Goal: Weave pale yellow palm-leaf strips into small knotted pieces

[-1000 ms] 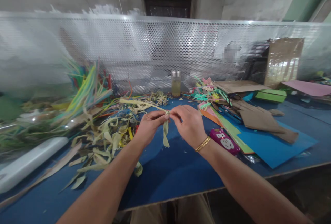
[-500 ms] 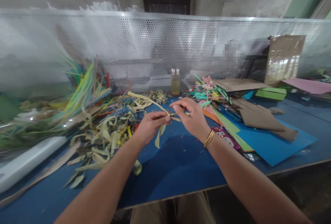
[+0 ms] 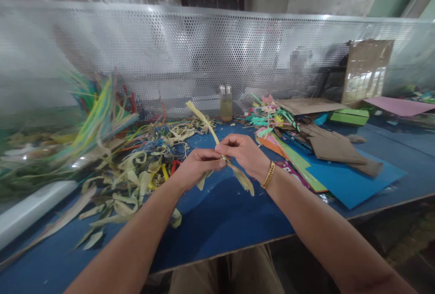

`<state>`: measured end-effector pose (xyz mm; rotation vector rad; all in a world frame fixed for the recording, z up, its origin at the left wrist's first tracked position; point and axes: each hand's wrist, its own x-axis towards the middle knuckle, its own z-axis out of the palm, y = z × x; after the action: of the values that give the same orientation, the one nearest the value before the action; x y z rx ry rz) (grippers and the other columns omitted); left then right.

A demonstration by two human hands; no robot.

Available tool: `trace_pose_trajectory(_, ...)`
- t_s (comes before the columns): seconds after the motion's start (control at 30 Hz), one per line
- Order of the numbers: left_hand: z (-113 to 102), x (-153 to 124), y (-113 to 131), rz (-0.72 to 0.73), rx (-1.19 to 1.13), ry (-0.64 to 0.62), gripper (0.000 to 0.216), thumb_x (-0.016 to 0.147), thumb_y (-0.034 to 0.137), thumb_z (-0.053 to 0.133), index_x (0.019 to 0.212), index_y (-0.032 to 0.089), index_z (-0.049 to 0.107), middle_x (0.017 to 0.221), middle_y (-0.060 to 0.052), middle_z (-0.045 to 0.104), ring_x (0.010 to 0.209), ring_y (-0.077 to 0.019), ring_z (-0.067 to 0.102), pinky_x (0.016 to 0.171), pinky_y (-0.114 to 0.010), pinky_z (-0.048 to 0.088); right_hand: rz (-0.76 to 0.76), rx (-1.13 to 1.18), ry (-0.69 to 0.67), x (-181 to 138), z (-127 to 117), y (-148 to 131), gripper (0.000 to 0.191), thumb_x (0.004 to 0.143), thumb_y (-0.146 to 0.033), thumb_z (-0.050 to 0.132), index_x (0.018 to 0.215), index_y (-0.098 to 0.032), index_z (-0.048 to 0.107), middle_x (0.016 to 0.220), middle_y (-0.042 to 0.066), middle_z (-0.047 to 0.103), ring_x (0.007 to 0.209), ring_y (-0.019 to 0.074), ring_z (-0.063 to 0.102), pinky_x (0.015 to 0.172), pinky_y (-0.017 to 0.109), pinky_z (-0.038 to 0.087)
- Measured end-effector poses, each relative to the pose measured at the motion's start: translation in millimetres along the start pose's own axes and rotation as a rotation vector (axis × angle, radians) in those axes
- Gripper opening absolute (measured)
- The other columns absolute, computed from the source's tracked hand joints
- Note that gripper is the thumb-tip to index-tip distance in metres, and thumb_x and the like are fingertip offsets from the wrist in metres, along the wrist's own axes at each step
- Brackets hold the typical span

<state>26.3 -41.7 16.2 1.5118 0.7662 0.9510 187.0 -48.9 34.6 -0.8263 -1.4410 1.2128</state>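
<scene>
Above the blue table (image 3: 217, 221), my left hand (image 3: 200, 166) pinches pale dried-leaf strips (image 3: 243, 179) where they cross in a small knot. My right hand (image 3: 243, 151), with a gold bracelet (image 3: 268, 175) at the wrist, meets it there. Its thumb and forefinger are closed on the base of a yellowish strip (image 3: 202, 117) that sticks up and to the left. Other ends hang below both hands. The fingers hide most of the crossing. A heap of loose dried strips (image 3: 136, 176) lies left of my left hand.
A glass bottle (image 3: 225, 103) stands behind my hands, before a perforated metal screen (image 3: 204, 54). Blue paper (image 3: 356, 180), brown card (image 3: 343, 151) and small colourful craft pieces (image 3: 268, 115) lie to the right. A long white object (image 3: 34, 212) lies at left, near bundled coloured strands (image 3: 102, 108).
My right hand has moved left against my left hand and closed on the strip. That strip now points more upward, and a wide end hangs to the right. The view has shifted slightly.
</scene>
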Motion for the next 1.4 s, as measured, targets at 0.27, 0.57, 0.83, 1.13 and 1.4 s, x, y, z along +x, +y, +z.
trace_pose_trajectory(0.27, 6, -1, 1, 0.004, -0.08, 0.01, 0.015, 0.063, 0.032, 0.079, 0.07, 0.018, 0.076, 0.06, -0.002, 0.062, 0.059, -0.0127, 0.051, 0.061, -0.027, 0.041, 0.074, 0.13, 0.006, -1, 4, -1, 0.029, 0.064, -0.04, 0.076, 0.064, -0.018, 0.057, 0.052, -0.005, 0.055, 0.044, 0.0104, 0.055, 0.047, 0.026, 0.051)
trace_pose_trajectory(0.57, 7, 0, 0, -0.049, -0.052, 0.042, 0.028, 0.071, 0.041, 0.072, 0.056, 0.017, 0.07, 0.054, -0.002, 0.059, 0.049, -0.0103, 0.047, 0.051, -0.025, 0.033, 0.069, 0.136, 0.014, -2, 6, -2, 0.033, 0.061, -0.041, 0.079, 0.058, -0.018, 0.055, 0.046, -0.007, 0.049, 0.04, 0.0095, 0.051, 0.044, 0.026, 0.051)
trace_pose_trajectory(0.83, 11, 0, -1, -0.077, -0.039, 0.003, 0.021, 0.068, 0.038, 0.074, 0.06, 0.019, 0.073, 0.055, -0.003, 0.061, 0.049, -0.0112, 0.048, 0.047, -0.024, 0.033, 0.09, 0.127, 0.067, -2, 8, 8, 0.03, 0.062, -0.038, 0.077, 0.061, -0.021, 0.052, 0.048, -0.006, 0.053, 0.038, 0.0116, 0.051, 0.039, 0.028, 0.048)
trace_pose_trajectory(1.13, 8, 3, 2, -0.092, -0.158, 0.114, 0.023, 0.068, 0.041, 0.074, 0.07, 0.019, 0.076, 0.058, -0.004, 0.063, 0.054, -0.0126, 0.052, 0.052, -0.024, 0.04, -0.08, -0.219, 0.115, 5, -7, 4, 0.033, 0.075, -0.05, 0.065, 0.071, -0.018, 0.059, 0.063, -0.002, 0.057, 0.057, 0.0092, 0.051, 0.058, 0.024, 0.043)
trace_pose_trajectory(1.4, -1, 7, 5, -0.066, -0.247, 0.223, 0.024, 0.068, 0.038, 0.076, 0.075, 0.015, 0.074, 0.062, -0.003, 0.063, 0.057, -0.0117, 0.053, 0.058, -0.024, 0.044, -0.105, -0.795, -0.064, 3, -23, -1, 0.041, 0.077, -0.052, 0.061, 0.057, -0.017, 0.06, 0.054, -0.003, 0.05, 0.051, 0.0083, 0.041, 0.049, 0.024, 0.027)
